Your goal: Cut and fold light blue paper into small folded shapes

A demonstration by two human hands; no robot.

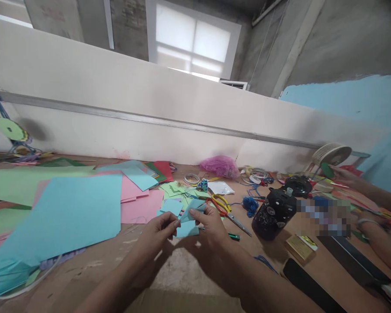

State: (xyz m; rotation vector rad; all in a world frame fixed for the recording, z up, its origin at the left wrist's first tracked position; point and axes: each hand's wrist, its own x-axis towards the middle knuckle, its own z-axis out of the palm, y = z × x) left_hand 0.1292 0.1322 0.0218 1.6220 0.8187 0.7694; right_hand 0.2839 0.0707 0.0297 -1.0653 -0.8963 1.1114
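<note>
My left hand [158, 232] and my right hand [209, 222] meet over the middle of the brown table [189, 269]. Both pinch a small folded piece of light blue paper [189, 217] between thumb and fingers. The paper is held just above the table. Yellow and orange handled scissors [224, 208] lie right beside my right hand, blades pointing to the right.
Large blue [65, 217], pink [140, 204] and green [26, 180] paper sheets cover the left of the table. A dark jar [273, 213], blue string, wire rings and a pink bag [220, 166] lie to the right. Another person's arms [371, 204] work at the far right near a small fan [330, 154].
</note>
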